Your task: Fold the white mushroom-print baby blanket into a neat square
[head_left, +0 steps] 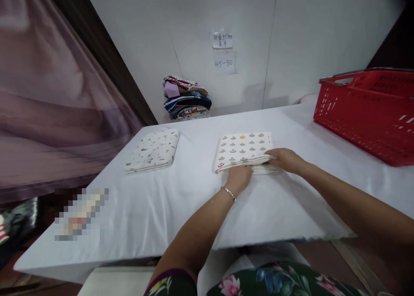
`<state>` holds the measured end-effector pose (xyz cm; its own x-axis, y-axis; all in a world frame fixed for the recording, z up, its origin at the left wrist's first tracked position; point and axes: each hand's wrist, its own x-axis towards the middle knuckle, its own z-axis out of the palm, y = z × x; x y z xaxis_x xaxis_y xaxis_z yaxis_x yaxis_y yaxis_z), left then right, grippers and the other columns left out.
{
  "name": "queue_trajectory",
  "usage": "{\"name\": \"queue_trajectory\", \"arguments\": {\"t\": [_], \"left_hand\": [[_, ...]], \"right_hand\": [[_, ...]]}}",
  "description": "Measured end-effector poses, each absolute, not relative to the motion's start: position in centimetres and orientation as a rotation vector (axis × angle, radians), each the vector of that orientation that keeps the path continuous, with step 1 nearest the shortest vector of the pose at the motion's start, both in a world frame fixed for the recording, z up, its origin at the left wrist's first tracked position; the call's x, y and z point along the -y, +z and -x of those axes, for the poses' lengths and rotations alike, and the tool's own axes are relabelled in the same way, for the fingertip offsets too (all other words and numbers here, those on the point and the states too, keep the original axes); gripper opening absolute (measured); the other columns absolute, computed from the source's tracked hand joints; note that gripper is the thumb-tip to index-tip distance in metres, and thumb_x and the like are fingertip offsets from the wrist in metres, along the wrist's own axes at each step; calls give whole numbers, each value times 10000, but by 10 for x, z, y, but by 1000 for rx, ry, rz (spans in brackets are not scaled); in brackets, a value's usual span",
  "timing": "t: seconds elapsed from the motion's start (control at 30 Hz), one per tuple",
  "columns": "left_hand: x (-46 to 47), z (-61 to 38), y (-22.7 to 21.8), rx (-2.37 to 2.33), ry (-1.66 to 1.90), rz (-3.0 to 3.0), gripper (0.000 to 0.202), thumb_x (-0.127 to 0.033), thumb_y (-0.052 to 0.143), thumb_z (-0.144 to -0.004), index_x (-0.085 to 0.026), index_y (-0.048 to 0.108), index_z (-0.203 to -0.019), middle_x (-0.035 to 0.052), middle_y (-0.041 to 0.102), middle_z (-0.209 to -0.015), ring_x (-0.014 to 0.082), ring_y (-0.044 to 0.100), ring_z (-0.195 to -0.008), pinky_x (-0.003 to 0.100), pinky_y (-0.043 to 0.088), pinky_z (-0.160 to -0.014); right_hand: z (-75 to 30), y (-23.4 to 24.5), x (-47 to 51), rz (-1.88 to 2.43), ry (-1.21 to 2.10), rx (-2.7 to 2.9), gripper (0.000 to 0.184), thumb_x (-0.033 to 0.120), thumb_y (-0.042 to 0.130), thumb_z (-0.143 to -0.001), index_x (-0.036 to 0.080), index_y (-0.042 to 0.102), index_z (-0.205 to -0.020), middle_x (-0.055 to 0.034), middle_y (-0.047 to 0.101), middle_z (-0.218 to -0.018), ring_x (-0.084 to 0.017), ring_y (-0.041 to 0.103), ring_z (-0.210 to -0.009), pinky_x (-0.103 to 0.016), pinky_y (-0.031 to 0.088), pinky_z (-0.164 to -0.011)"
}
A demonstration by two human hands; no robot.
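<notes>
A folded white cloth with grey cloud prints [244, 148] lies on the white-covered table [181, 205]. My left hand [238, 178], with a bracelet at the wrist, grips its near edge with the fingers tucked under the fold. My right hand [286, 159] holds the cloth's near right corner, fingers closed on the layers. A second folded white cloth with small dark prints [153, 151] rests to the left, well apart from both hands.
A red plastic basket [365, 108] stands at the table's right side. A stack of folded coloured clothes [186, 98] sits at the back against the white wall, under two paper notes [223, 50]. A mauve curtain [48, 93] hangs at the left.
</notes>
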<state>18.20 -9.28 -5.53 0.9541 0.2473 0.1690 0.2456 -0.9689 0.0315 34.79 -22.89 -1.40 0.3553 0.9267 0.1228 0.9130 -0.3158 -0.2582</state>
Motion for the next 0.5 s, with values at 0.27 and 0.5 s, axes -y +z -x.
{"name": "queue_trajectory", "arguments": {"t": [0.27, 0.5], "left_hand": [[112, -209, -52, -328, 223, -3136, 221, -80, 456, -848, -100, 634, -978, 137, 678, -850, 227, 643, -859, 344, 492, -745], [111, -204, -45, -231, 238, -3118, 253, -118, 411, -876, -117, 651, -952, 125, 682, -850, 221, 641, -858, 326, 487, -744]], "right_hand": [[-355, -5, 223, 2312, 178, 1675, 180, 250, 503, -786, 263, 665, -864, 27, 695, -856, -164, 617, -802, -240, 423, -681], [-350, -13, 226, 2346, 6, 1745, 251, 210, 459, -807, 275, 657, -947, 21, 694, -958, -168, 619, -868, -250, 428, -715]]}}
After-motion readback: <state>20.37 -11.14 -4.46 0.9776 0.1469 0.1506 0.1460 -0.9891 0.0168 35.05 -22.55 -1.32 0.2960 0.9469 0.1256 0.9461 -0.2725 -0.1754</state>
